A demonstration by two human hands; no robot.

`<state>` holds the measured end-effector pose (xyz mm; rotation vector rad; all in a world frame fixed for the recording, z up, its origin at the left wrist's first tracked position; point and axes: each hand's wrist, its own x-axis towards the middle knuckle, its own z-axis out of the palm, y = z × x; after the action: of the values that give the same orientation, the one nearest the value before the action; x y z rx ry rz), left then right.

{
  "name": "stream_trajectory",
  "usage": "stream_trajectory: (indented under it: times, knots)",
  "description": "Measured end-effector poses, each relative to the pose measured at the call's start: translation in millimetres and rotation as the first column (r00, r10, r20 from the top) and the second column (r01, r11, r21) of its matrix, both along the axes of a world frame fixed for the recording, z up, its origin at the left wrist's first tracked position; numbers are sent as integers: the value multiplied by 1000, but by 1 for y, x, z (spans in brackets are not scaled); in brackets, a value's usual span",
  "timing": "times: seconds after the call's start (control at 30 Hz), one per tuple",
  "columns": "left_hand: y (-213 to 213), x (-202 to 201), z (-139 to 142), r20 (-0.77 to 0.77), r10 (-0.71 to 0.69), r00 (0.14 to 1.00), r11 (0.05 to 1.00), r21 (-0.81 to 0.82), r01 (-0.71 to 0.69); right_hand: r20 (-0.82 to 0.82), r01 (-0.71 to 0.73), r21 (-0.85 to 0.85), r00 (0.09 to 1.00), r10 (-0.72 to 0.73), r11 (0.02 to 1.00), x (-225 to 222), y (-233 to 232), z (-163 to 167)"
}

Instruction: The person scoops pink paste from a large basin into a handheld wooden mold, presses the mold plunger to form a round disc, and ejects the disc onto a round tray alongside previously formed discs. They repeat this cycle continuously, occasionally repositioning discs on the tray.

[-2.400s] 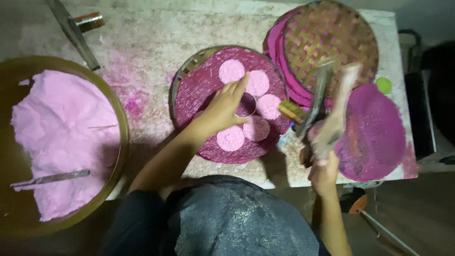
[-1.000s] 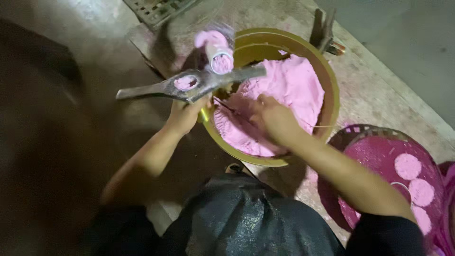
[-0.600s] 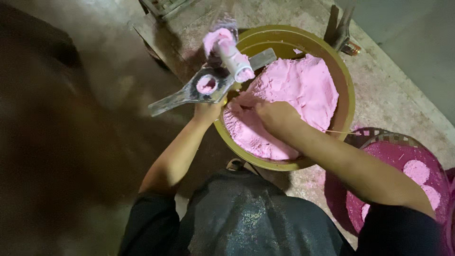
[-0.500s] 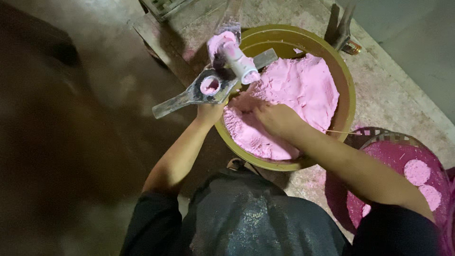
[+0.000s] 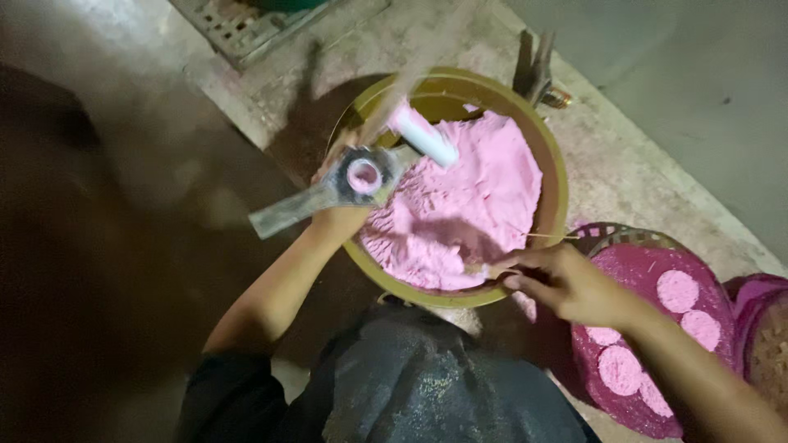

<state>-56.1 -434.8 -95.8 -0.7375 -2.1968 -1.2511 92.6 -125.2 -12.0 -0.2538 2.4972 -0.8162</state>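
Overhead, left hand (image 5: 341, 220) grip clamps a metal mould (image 5: 345, 182) packed pink; right hand (image 5: 566, 283) pinches a thin stick (image 5: 492, 269).

We see no packages, labels, signs or screens anywhere in this view.

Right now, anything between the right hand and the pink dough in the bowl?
Nothing visible. The right hand sits at the near rim of the yellow bowl, pinching a thin stick over the pink dough. The left hand holds the metal mould over the far-left side, clear of that path.
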Motion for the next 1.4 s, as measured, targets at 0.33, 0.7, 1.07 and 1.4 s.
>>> stream_trajectory:
  times: [0.33, 0.7, 1.07, 1.4]
  knots:
    - [24, 29, 6, 51, -118, 992, 941, -314, 128, -249, 53, 664, 956, 153, 746, -52, -43, 60]
    - [5, 16, -4, 146, -127, 981, 917, -360, 173, -528, 10, 663, 715, 458, 748, -14, -69, 126]
    - [12, 16, -2, 322, -152, 935, 966, -151, 209, -452, 46, 692, 806, 382, 721, -18, -70, 80]
    - [32, 19, -7, 355, -215, 910, 892, -308, 331, -506, -35, 735, 635, 583, 677, -31, -88, 94]
